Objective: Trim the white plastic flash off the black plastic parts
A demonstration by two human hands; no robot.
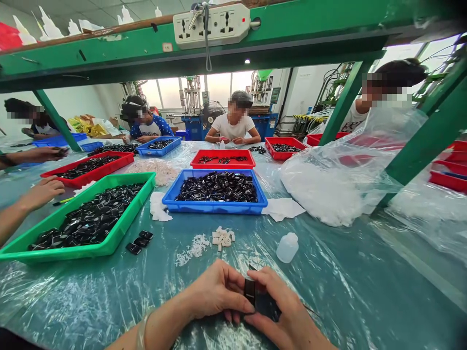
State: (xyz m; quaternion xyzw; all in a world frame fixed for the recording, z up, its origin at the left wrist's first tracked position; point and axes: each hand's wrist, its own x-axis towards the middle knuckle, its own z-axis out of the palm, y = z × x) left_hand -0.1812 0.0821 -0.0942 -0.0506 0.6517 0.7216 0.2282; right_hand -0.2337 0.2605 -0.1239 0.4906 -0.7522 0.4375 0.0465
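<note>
A small black part point(250, 290) is held between my two hands, low in the middle of the view. My left hand point(219, 291) pinches it from the left with thumb and fingers. On its right side, my right hand point(279, 304) has thumb and fingers closed on the same dark piece. Beyond my hands lie a pile of thin white bits point(197, 248) and a pile of cream pieces point(223, 237). A translucent white bottle point(287, 248) stands to the right. Several black parts point(139, 242) rest on the table beside the green tray point(105, 249).
A blue tray point(215, 208) full of black parts sits ahead, with a red tray point(223, 165) behind it. Another person's hands point(42, 194) reach in at left. A plastic bag point(328, 189) lies right. A green beam point(109, 51) with a power strip point(211, 25) spans above.
</note>
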